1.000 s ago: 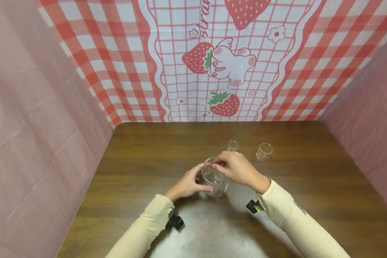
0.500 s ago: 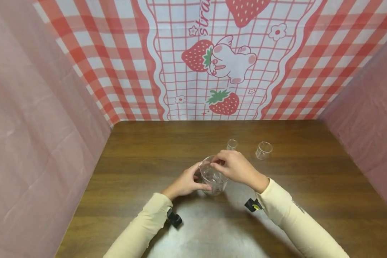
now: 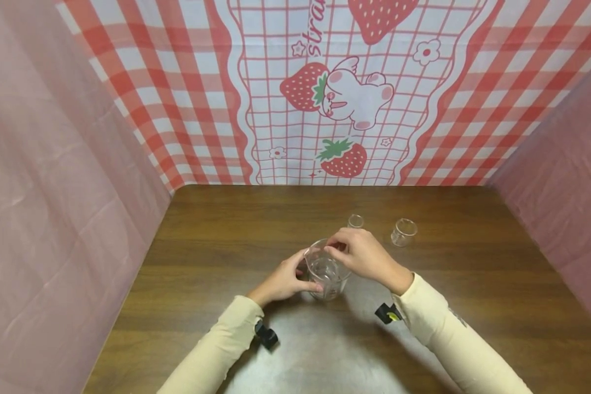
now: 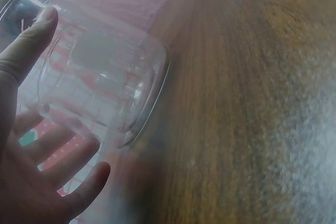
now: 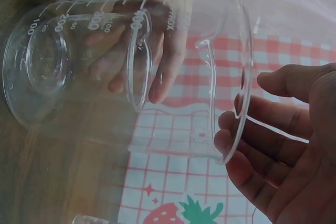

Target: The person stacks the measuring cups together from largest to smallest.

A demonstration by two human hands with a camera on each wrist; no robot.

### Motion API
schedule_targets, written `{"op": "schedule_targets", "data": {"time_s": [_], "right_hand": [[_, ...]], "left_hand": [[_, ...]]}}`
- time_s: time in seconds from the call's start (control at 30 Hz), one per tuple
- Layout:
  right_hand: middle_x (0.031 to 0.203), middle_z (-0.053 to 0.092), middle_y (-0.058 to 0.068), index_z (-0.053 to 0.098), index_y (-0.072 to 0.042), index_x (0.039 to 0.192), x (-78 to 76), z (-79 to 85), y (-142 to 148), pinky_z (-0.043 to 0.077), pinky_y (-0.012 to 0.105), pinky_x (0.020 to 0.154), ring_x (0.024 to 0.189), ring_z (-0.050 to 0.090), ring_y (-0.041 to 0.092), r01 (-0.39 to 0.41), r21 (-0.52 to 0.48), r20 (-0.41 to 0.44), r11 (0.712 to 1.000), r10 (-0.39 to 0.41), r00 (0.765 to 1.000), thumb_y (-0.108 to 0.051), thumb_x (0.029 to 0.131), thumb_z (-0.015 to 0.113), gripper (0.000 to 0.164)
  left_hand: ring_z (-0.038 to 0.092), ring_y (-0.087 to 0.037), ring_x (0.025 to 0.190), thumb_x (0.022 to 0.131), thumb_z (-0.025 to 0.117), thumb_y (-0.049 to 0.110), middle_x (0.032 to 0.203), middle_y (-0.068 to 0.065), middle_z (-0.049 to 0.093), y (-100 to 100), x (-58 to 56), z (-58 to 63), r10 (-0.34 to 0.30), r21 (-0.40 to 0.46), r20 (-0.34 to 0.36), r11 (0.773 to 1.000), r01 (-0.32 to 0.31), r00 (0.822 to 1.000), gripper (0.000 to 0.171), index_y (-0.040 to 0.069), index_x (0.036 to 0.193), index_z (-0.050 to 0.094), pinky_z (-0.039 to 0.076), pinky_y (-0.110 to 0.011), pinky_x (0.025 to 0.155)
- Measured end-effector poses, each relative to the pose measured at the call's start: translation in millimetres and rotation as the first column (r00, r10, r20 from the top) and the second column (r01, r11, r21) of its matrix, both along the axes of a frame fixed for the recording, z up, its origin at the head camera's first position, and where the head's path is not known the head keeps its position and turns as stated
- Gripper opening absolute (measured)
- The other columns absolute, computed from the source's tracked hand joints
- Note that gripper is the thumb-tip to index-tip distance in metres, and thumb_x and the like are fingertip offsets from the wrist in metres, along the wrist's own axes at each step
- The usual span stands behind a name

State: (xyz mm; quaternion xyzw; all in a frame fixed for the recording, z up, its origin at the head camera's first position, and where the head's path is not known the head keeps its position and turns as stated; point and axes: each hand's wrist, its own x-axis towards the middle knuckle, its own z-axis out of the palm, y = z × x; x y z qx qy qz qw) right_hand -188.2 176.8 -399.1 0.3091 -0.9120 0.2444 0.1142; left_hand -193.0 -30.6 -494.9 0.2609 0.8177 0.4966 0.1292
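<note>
A large clear glass beaker [image 3: 329,284] with white measuring marks stands at the middle of the table. Inside it sits a smaller beaker [image 5: 50,66], whose rim shows well below the large one's mouth. My left hand [image 3: 288,278] grips the large beaker from its left side, thumb across the near wall and fingers behind. Over the right side of the mouth hovers my right hand [image 3: 359,253], its fingers loosely bent. In the right wrist view, those fingertips [image 5: 226,129] overlap the rim, the thumb stays apart, and nothing is held; whether they touch the glass, I cannot tell.
Two small empty glass beakers stand behind the hands: a tiny beaker [image 3: 355,221] just beyond the right hand and a wider small beaker [image 3: 404,232] farther right. A checked strawberry cloth [image 3: 345,109] hangs at the back of the wooden table [image 3: 216,230]. Pink curtains flank both sides.
Hands and beakers keep almost the same places. The view shifts slightly, and the smaller beaker inside shows a little more plainly now.
</note>
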Motion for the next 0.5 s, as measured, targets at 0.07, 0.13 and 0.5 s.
{"op": "schedule_targets", "data": {"time_s": [0.07,0.13,0.5], "right_hand": [[0.077,0.070,-0.001,0.074,-0.008,0.087,-0.3,1.2,1.1,0.052,0.022,0.061,0.067,0.060,0.006,0.008,0.003,-0.002,1.000,-0.008,1.000,-0.013,0.086,0.071,0.005],[0.077,0.070,-0.001,0.074,-0.009,0.087,-0.8,2.2,2.5,0.052,0.022,0.062,0.067,0.061,0.007,0.016,0.004,-0.003,1.000,-0.016,1.000,-0.013,0.086,0.071,0.005],[0.077,0.070,0.000,0.074,-0.010,0.088,-4.4,7.9,7.0,0.053,0.023,0.062,0.068,0.061,0.008,0.035,0.006,-0.009,0.999,-0.035,0.999,-0.013,0.085,0.073,0.005]], "left_hand": [[0.056,-0.029,0.123,0.075,0.084,0.024,0.148,-0.012,0.047,0.2,-0.2,-0.3,0.001,0.002,0.003,1.000,-0.001,1.000,0.087,0.012,0.148,0.038,0.052,-0.041,0.098],[0.057,-0.029,0.122,0.075,0.084,0.024,0.148,-0.013,0.048,0.3,-0.2,-0.4,0.002,0.003,0.003,1.000,-0.002,1.000,0.087,0.012,0.148,0.038,0.052,-0.042,0.098],[0.058,-0.031,0.121,0.075,0.084,0.025,0.147,-0.014,0.048,-0.9,-0.6,-1.4,-0.002,0.007,0.006,1.000,0.002,1.000,0.086,0.014,0.148,0.039,0.052,-0.043,0.099]]}}
